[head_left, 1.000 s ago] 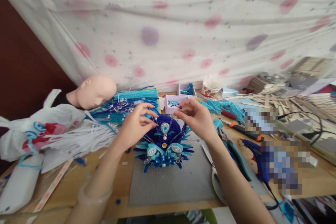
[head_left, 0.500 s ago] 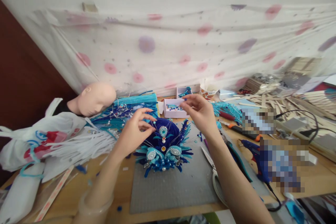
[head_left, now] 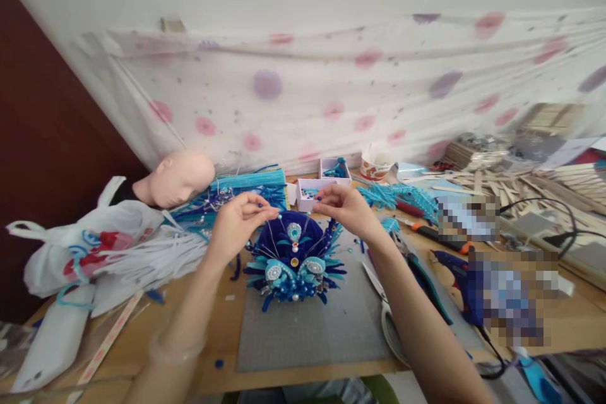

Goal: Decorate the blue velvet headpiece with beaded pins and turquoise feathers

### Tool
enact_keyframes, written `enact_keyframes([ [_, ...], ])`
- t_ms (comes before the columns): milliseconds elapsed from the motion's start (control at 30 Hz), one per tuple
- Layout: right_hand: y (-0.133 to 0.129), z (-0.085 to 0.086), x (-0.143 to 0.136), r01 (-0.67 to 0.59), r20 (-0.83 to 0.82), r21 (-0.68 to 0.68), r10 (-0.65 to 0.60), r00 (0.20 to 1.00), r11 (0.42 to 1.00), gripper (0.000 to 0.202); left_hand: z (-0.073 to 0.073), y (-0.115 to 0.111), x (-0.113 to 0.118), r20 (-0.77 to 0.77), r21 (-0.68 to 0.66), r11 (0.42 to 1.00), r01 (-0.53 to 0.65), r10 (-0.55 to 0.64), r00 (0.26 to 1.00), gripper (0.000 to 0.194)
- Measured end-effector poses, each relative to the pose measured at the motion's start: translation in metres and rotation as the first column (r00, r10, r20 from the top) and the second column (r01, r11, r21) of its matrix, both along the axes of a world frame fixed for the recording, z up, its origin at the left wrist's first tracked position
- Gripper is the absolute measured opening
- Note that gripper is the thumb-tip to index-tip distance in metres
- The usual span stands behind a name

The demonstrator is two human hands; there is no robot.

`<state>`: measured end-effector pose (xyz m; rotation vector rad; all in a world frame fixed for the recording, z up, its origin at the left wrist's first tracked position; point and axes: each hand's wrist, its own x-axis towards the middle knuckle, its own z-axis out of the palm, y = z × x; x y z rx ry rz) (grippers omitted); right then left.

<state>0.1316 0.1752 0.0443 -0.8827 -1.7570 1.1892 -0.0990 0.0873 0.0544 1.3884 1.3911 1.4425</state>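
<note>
A blue and turquoise beaded headpiece (head_left: 294,268) with pearls, gems and thin wires stands on a grey cutting mat (head_left: 312,341). My left hand (head_left: 241,221) is at its upper left, fingertips pinched by the wire tips; what they hold is too small to make out. My right hand (head_left: 345,208) is at the upper right, thumb and fingers pressed together over something small I cannot make out. Behind it stands a small white box (head_left: 305,202) with beads inside, partly covered by the right hand.
A mannequin head (head_left: 182,178) lies at the back left, near a white plastic bag (head_left: 42,265). Scissors (head_left: 389,322), pliers (head_left: 428,284), an orange-black cutter (head_left: 440,238) and a blue glue gun (head_left: 461,281) lie at the right. A second box (head_left: 348,181) is behind.
The view has shifted slightly. My left hand's fingers have closed together from a more spread pose. My right hand has moved lower and left, closer to the headpiece.
</note>
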Motion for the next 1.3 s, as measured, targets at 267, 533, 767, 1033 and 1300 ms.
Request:
enact_keyframes([
  [267, 0.001, -0.001, 0.003, -0.032, -0.015, 0.023, 0.032, 0.999, 0.999, 0.032, -0.002, -0.004, 0.007, 0.140, 0.035, 0.997, -0.072, 0.067, 0.988, 0.045],
  [533, -0.003, 0.000, 0.004, -0.059, 0.000, 0.093, 0.059, 0.998, 0.994, 0.029, -0.005, -0.002, 0.009, 0.095, 0.017, 1.000, -0.005, 0.003, 0.995, 0.043],
  [767, 0.003, 0.012, 0.009, -0.085, 0.103, 0.236, 0.062, 0.993, 0.968, 0.020, 0.006, 0.000, 0.000, -0.060, -0.024, 0.985, 0.169, -0.170, 0.984, 0.039],
  [1033, 0.009, 0.032, 0.018, -0.120, 0.249, 0.419, 0.013, 0.969, 0.900, 0.009, 0.023, 0.006, -0.019, -0.361, 0.025, 0.986, 0.163, -0.143, 0.922, 0.025],
  [1300, 0.018, 0.035, 0.016, -0.122, 0.370, 0.556, -0.114, 0.922, 0.822, 0.008, 0.033, 0.009, -0.033, -0.568, 0.186, 0.978, 0.097, 0.026, 0.823, 0.016],
])
